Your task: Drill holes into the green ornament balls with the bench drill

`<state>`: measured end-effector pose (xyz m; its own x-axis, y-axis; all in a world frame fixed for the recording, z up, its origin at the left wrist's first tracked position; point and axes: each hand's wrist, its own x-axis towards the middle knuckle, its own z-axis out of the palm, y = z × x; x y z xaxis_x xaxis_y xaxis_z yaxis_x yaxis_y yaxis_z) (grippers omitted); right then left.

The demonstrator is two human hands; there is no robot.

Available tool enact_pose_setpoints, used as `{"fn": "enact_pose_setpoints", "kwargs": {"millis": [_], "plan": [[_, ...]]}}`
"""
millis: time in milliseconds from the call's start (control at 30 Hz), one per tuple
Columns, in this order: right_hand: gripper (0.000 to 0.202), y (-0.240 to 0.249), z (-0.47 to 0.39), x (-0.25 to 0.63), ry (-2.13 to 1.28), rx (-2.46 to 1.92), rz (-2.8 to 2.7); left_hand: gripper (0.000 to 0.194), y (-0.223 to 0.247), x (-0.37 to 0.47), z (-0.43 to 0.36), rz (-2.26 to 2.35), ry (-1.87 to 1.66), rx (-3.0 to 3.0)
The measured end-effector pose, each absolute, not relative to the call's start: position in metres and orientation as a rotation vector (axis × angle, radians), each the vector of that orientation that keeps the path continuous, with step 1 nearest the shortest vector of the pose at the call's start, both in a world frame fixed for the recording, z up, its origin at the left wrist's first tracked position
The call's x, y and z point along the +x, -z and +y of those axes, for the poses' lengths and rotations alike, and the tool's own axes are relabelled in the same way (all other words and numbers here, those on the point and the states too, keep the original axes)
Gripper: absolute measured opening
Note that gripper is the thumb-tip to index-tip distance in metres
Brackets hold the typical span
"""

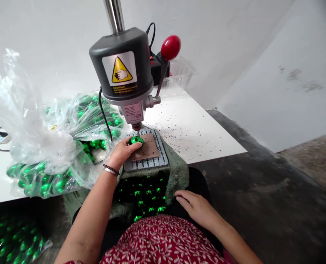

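Note:
My left hand [124, 148] is closed around a shiny green bauble [136, 140]. The bauble rests on a brown board [149, 148] on the slotted metal base [163, 157] of a small drill press [118, 66]. The drill bit [138, 133] points down at the bauble's top; I cannot tell whether it touches. Below the base, a green sack [179, 176] lies open across my lap with many green baubles [143, 194] in it. At the sack's right edge lies my right hand [194, 207], fingers loosely stretched out and holding nothing.
Clear plastic bags [41, 146] of green baubles cover the table's left side. Another bag of baubles [11, 238] sits low at the left. The press's red-knobbed lever [170, 47] sticks up at right. Dark chips litter the white table [201, 128]; a clear plastic basket [182, 71] stands behind.

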<state>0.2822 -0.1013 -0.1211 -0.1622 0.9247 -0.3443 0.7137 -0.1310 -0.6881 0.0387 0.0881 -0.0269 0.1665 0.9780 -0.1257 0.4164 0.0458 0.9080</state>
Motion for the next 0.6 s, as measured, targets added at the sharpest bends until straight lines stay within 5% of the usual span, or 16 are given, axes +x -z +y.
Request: {"fn": "enact_pose_setpoints", "kwargs": {"millis": [600], "plan": [[0.038, 0.129, -0.113, 0.285, -1.122, -1.822, -1.895, 0.060, 0.010, 0.046, 0.091, 1.517, -0.613, 1.784]]}}
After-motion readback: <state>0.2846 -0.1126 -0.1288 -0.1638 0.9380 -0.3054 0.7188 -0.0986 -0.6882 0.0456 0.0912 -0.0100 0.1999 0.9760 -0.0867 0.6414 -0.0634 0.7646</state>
